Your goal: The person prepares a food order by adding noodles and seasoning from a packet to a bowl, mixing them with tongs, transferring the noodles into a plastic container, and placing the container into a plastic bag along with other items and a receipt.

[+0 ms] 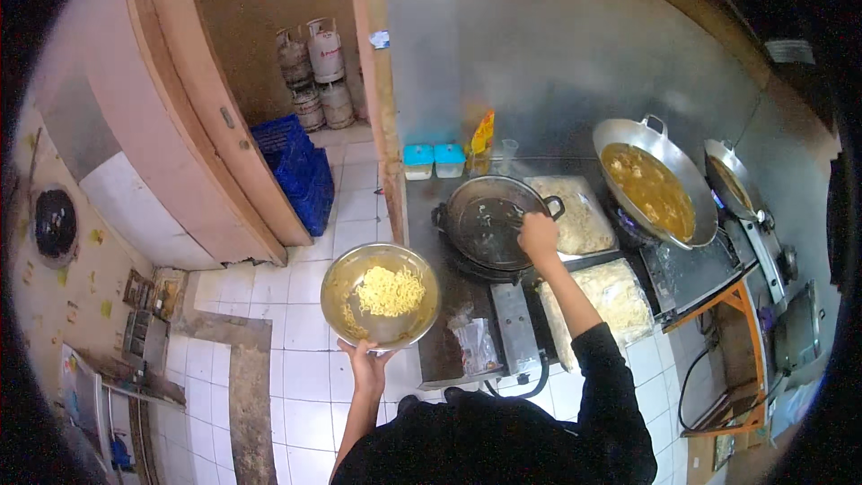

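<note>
My left hand [364, 357] grips a shallow steel bowl [417, 305] from below at its near edge; a clump of yellow noodles [388, 289] lies inside. My right hand [539, 235] is closed over the right side of a dark two-handled pan [480, 238] on the stove, near its handle; I cannot make out what is in its fingers. The pan has a few small pale bits inside. Beside it lie a bag of pale granular food [575, 211] and, nearer me, a larger pale bag [620, 301].
Two steel woks with oil [646, 184] [729, 181] stand to the right. Blue-lidded containers [418, 158], a yellow packet [480, 133] and a small clear bag [474, 346] sit on the counter. Through the doorway are gas cylinders [326, 63] and blue crates [305, 198].
</note>
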Tool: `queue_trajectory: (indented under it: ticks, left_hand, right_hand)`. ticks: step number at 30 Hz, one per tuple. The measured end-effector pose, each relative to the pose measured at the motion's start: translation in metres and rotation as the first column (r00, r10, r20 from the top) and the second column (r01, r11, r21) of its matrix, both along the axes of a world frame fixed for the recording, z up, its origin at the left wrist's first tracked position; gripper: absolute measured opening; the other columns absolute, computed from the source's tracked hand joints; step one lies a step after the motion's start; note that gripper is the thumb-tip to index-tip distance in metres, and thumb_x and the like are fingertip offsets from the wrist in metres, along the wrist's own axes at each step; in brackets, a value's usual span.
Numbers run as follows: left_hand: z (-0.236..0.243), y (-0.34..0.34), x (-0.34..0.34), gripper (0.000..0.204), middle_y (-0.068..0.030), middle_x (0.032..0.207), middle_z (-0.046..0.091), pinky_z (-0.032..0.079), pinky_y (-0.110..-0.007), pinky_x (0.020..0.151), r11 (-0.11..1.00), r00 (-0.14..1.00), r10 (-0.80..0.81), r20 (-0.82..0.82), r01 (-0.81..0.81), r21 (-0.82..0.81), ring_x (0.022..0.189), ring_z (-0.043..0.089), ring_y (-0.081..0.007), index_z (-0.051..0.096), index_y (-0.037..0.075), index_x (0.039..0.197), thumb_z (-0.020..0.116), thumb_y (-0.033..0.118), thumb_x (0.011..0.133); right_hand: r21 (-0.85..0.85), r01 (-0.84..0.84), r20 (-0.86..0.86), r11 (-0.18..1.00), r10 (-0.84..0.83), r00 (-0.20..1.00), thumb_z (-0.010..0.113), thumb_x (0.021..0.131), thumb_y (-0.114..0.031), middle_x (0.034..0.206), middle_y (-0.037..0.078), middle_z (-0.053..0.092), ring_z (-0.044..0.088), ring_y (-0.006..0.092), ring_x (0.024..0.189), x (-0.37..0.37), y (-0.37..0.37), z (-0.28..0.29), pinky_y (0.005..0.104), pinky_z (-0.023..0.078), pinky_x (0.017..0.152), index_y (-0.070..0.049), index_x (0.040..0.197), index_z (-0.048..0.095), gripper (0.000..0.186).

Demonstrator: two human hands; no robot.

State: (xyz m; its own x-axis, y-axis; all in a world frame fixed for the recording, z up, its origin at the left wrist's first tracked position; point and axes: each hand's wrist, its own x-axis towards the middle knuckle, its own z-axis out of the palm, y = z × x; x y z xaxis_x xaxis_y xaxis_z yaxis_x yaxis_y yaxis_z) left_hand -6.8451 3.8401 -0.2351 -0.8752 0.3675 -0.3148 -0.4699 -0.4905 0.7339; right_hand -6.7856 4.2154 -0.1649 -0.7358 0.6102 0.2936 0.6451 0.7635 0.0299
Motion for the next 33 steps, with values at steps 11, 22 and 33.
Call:
queue_trajectory:
  ticks: [11, 22, 33]
  left_hand:
    - [-0.006, 0.028, 0.005, 0.070, -0.0147, 0.123, 0.029, 0.044, -0.055, 0.078, 0.991, 0.989, -0.136, -0.056, 0.136, 0.003, 0.110, 0.040, -0.0331, 0.010, 0.021, 0.124, 0.051, 0.007, 0.070]
    - [0.006, 0.014, -0.006, 0.084, -0.0147, 0.131, 0.026, 0.051, -0.054, 0.073, 0.926, 0.943, -0.324, -0.078, 0.299, -0.230, 0.114, 0.039, -0.0375, 0.003, 0.030, 0.134, 0.046, 0.007, 0.067]
    - [0.003, 0.000, -0.014, 0.082, -0.0171, 0.126, 0.031, 0.051, -0.050, 0.071, 0.934, 0.948, -0.317, 0.031, 0.318, -0.163, 0.103, 0.047, -0.0371, 0.005, 0.029, 0.135, 0.046, 0.007, 0.068]
  right_hand:
    - [-0.045, -0.415, -0.013, 0.909, 0.415, 0.910, 0.062, 0.063, -0.010, 0.070, 0.014, 0.060, 0.062, 0.0336, 0.064, 0.021, -0.121, 0.074, 0.0410, 0.050, 0.058, -0.002, 0.068, 0.061, 0.010]
    - [0.001, -0.680, 0.158, 0.734, 0.671, 0.724, 0.060, 0.062, -0.009, 0.069, 0.013, 0.061, 0.063, 0.0290, 0.063, -0.009, -0.118, 0.014, 0.0369, 0.049, 0.052, -0.006, 0.066, 0.063, 0.006]
    - [-0.212, -0.639, 0.258, 0.739, 0.673, 0.693, 0.062, 0.068, -0.022, 0.070, 0.016, 0.061, 0.062, 0.0313, 0.062, -0.019, -0.157, 0.013, 0.0401, 0.049, 0.054, -0.008, 0.070, 0.065, 0.014]
